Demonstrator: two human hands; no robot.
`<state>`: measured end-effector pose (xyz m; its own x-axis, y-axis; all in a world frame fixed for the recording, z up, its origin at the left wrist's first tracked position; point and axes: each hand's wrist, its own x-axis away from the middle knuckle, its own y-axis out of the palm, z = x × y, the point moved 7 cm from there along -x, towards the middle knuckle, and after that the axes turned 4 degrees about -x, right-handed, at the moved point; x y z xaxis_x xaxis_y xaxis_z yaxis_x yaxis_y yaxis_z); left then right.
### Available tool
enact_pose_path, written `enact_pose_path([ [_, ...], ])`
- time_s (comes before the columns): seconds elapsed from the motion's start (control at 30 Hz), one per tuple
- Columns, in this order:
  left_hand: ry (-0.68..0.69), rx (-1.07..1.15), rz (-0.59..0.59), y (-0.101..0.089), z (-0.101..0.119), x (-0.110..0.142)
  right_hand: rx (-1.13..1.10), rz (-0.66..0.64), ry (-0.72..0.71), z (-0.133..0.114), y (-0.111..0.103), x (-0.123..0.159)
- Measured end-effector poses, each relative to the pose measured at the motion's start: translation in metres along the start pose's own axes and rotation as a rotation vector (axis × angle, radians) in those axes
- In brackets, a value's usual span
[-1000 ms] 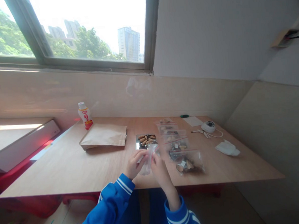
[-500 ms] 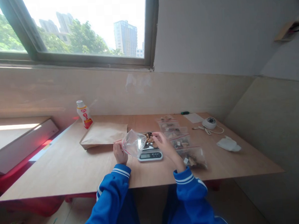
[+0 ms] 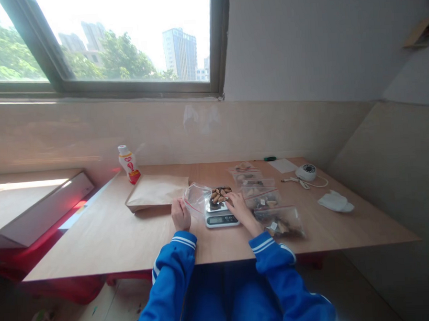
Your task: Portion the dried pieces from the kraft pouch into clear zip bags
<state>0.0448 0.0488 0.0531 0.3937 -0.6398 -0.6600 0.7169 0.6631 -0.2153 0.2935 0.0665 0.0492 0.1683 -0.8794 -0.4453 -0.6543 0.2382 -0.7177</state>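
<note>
Clear plastic of a zip-top bag [image 3: 198,198] rises from the left hand [image 3: 181,215], whose upright fingers close on its lower edge. Glare blurs the film, so the bag's mouth is hard to make out. The right hand [image 3: 240,209] sits half curled, its fingertips [image 3: 231,201] at the edge of a dark tray [image 3: 212,207]. Whether they pinch anything cannot be told. The tray holds a heap of brown food pieces [image 3: 219,195], too small to identify, and rests on a digital kitchen scale [image 3: 221,219] whose readout is illegible.

Just right of the scale, filled zip-top bags overlap in a row running away from the person. The nearest bag [image 3: 279,221] shows dark and pale chunks, while the farthest [image 3: 242,168] is hard to make out. A flat kraft paper bag [image 3: 156,191] lies left of the left hand, near a bottle with a red label [image 3: 129,164]. All stand on a pale wooden table [image 3: 97,248], with a folded white cloth [image 3: 335,202] and a corded white device [image 3: 306,172] farther right.
</note>
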Motion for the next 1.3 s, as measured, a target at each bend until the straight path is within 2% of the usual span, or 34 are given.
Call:
enact_pose_path([
  [0.43, 0.01, 0.016, -0.092, 0.006, 0.007, 0.0, -0.061, 0.053, -0.034, 0.0, -0.001, 0.0],
  [0.7, 0.003, 0.005, -0.123, 0.008, 0.006, 0.0, -0.081, 0.197, 0.021, -0.004, -0.026, -0.008],
  [0.8, 0.0, 0.009, -0.133, 0.009, 0.007, -0.001, -0.167, 0.285, 0.036, -0.024, -0.042, -0.017],
  [0.9, -0.002, 0.011, -0.142, 0.01, 0.008, -0.001, -0.342, 0.314, 0.002, -0.057, -0.051, -0.029],
  [1.03, -0.002, 0.002, -0.149, 0.01, 0.007, -0.001, -0.435, 0.101, -0.147, -0.11, -0.039, -0.04],
  [1.1, -0.01, -0.004, -0.143, 0.009, 0.006, -0.001, -0.413, 0.045, -0.189, -0.122, -0.033, -0.04],
  [1.2, -0.036, -0.011, -0.115, 0.008, 0.002, 0.0, -0.459, 0.071, -0.153, -0.112, -0.032, -0.037],
  [1.3, -0.073, -0.008, -0.089, 0.008, -0.005, 0.001, -0.525, 0.151, -0.062, -0.082, -0.033, -0.029],
])
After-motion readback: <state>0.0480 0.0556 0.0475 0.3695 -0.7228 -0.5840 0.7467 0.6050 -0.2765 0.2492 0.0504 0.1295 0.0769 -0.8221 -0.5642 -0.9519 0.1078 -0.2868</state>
